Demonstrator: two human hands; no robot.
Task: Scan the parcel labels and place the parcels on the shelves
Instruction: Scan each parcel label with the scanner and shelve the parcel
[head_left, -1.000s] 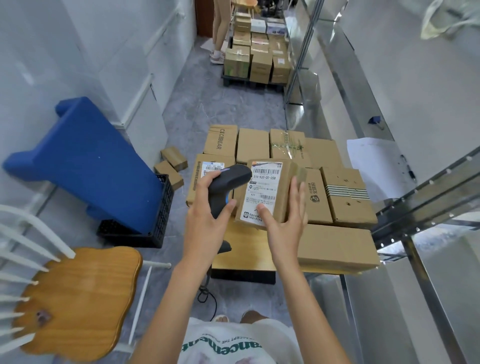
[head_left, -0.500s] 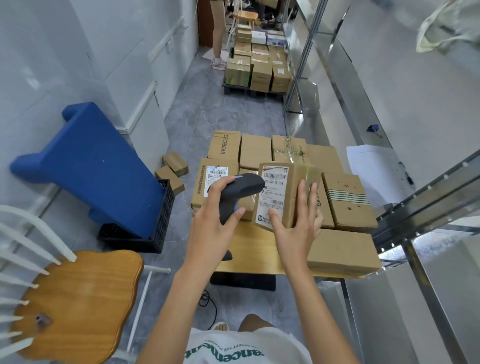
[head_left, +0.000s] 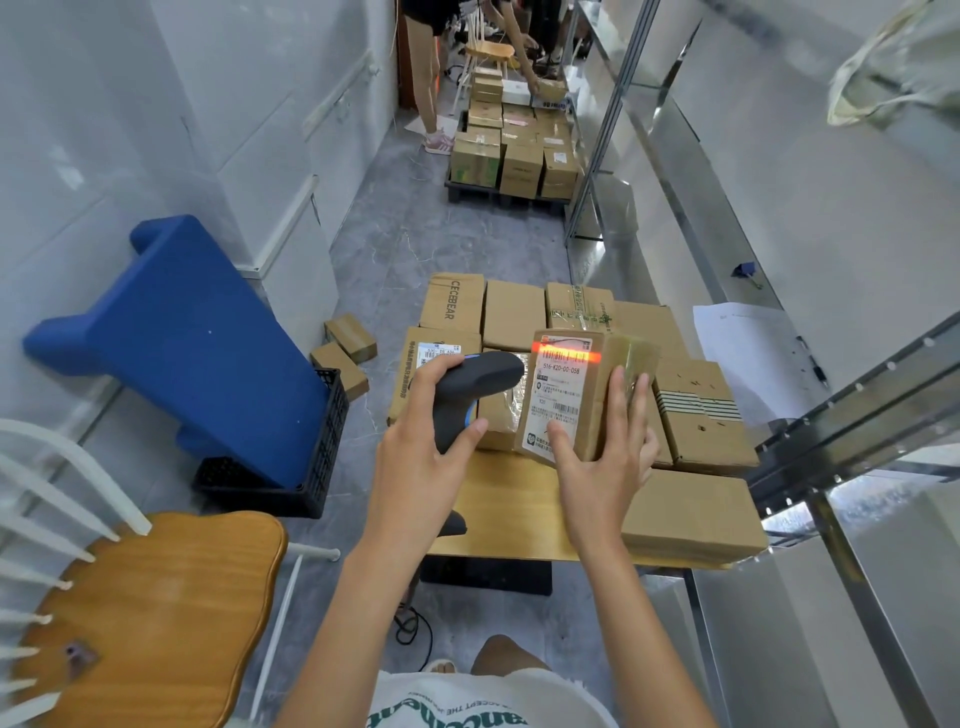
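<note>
1. The left hand (head_left: 423, 462) grips a dark, matte handheld scanner (head_left: 478, 387) of rounded plastic, fingers curled round its grip and thumb along the side, its head turned toward the parcel.
2. The right hand (head_left: 605, 462) holds a small rectangular cardboard parcel (head_left: 582, 395) upright above the table, thumb pressed on the label face and fingers wrapped over the right side, which is bound in glossy clear tape.
3. A white printed label (head_left: 558, 389) covers the parcel's near face; a bright orange-red scan line (head_left: 566, 356) crosses the barcode near its top edge.
4. Below the parcel, a smooth wooden table (head_left: 498, 525) carries a flat layer of brown corrugated boxes (head_left: 511, 322), packed edge to edge, some taped, one striped.
5. On the right stands a metal shelving rack (head_left: 852, 415) with perforated uprights and shiny flat shelves; a white sheet of paper (head_left: 748, 353) lies on one shelf.
6. On the left, a blue padded form (head_left: 192, 343) leans in a black latticed plastic crate (head_left: 291, 467), and a varnished wooden chair seat (head_left: 150, 608) with white spindles sits nearer.
7. Farther down the grey marbled floor, another stack of cartons (head_left: 514, 156) rests on a low pallet.
</note>
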